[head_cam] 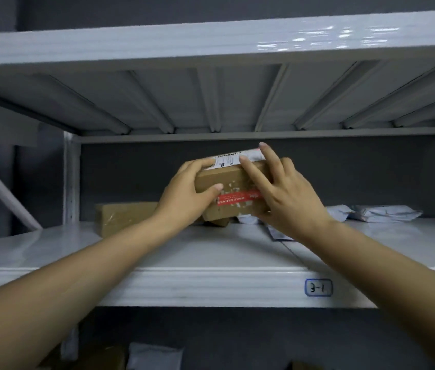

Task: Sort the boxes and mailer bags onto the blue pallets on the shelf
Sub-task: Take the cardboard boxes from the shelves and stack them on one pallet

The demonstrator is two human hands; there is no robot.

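Dark grey wall (358, 177) backs a white metal shelf board (157, 249), and a little above that board, about mid-span, sits the task's thing: a flat brown cardboard box (231, 180), held tilted with its broad face toward the camera. A white shipping label (233, 157) lies on its upper side, the print too small to read, and a red tape strip (237, 199) crosses the front. The left grip (184, 193) grasps the box's left end, fingers over the top edge and thumb on the front; the right grip (288, 196) grasps the right end and hides it. Whether the bottom edge touches anything is unclear, since a brown scrap (217, 222) shows just beneath. A second brown cardboard box (123, 217) lies to the left, partly behind the left wrist. Pale grey mailer bags (382, 210) lie to the right, one cut off by the right forearm. A handwritten tag (318, 287) on the front lip seems to read 3-1.
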